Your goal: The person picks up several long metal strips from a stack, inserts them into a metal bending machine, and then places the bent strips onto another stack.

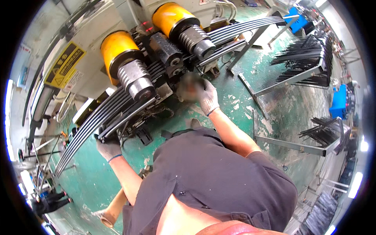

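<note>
My left hand (109, 148), in a pale knit glove, is closed round the lower left end of a dark metal bar (127, 120). That bar slants up to the front of a machine with two yellow cylinders (172, 17). Below each yellow cylinder sits a ribbed dark metal sleeve (134, 75). My right hand (209, 98), gloved too, is raised at the machine's front, right of the dark central block (166, 53). A blurred patch covers the space beside its fingers, so their grip is hidden.
Several long parallel bars (84, 131) pass through the machine and rest on a metal stand (250, 47) at right. Racks of black rods (303, 58) stand farther right. A cardboard tube (113, 209) lies at lower left. The floor (235, 102) is worn green.
</note>
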### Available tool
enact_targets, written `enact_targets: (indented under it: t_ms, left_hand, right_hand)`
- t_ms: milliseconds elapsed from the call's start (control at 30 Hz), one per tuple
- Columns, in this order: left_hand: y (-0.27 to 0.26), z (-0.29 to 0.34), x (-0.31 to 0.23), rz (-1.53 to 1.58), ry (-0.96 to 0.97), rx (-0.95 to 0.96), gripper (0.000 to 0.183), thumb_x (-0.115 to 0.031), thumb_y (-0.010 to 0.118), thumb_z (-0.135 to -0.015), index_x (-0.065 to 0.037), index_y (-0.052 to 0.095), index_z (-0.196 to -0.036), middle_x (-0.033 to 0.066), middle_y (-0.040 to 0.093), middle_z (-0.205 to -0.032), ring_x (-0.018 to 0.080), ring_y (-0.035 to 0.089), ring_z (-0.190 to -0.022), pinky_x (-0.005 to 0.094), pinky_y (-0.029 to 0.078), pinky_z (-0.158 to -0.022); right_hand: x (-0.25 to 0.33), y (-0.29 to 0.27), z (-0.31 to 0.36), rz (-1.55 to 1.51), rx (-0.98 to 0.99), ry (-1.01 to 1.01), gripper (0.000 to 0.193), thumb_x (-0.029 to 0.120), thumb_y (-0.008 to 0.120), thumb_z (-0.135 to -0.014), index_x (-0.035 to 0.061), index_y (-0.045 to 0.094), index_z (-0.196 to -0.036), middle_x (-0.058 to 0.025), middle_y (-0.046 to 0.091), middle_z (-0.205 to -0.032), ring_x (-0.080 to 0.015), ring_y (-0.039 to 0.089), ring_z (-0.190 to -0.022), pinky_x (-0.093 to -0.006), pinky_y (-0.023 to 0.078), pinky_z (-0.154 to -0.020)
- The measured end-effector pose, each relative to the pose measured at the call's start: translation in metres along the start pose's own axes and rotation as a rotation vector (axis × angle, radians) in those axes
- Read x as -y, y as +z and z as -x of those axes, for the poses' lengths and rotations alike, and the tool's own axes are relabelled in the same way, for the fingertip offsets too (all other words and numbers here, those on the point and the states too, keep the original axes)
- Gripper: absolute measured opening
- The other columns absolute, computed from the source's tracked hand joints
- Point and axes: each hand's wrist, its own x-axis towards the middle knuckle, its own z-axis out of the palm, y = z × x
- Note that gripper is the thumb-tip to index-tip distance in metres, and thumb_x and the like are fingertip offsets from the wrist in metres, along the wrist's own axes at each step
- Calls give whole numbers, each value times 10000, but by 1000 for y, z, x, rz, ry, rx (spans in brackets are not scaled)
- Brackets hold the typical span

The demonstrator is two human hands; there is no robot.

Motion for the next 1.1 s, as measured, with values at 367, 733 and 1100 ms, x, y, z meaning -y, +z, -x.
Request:
enact_targets:
  t_ms: [367, 733, 1100]
  left_hand:
    - [71, 42, -59, -164, 481, 10, 556, -427, 471, -1070, 33, 592, -1358, 216, 650, -1323, 347, 646, -1201, 493, 510, -1092]
    - [180, 72, -181, -699, 900, 78, 552, -399, 609, -1042, 103, 622, -1270, 179, 685, -1176, 264, 662, -1060, 397, 531, -979]
    - [310, 134, -150, -1349, 1425, 215, 342, -250, 488, -1065, -24, 672, -1244, 143, 712, -1119, 228, 687, -1038, 331, 559, -878]
  right_hand:
    - [18, 56, -35, -429, 103, -105, 441, 284, 588, -1065, -41, 598, -1364, -132, 684, -1297, -206, 610, -1156, -342, 447, -1043]
    - [41, 72, -81, -475, 13, 70, 417, 192, 662, -953, 31, 581, -1330, -145, 705, -1104, -302, 682, -985, -430, 553, -852]
    - [13, 80, -139, -920, 234, 190, 413, 184, 703, -974, 74, 609, -1361, -80, 664, -1246, -232, 653, -1106, -385, 565, -939]
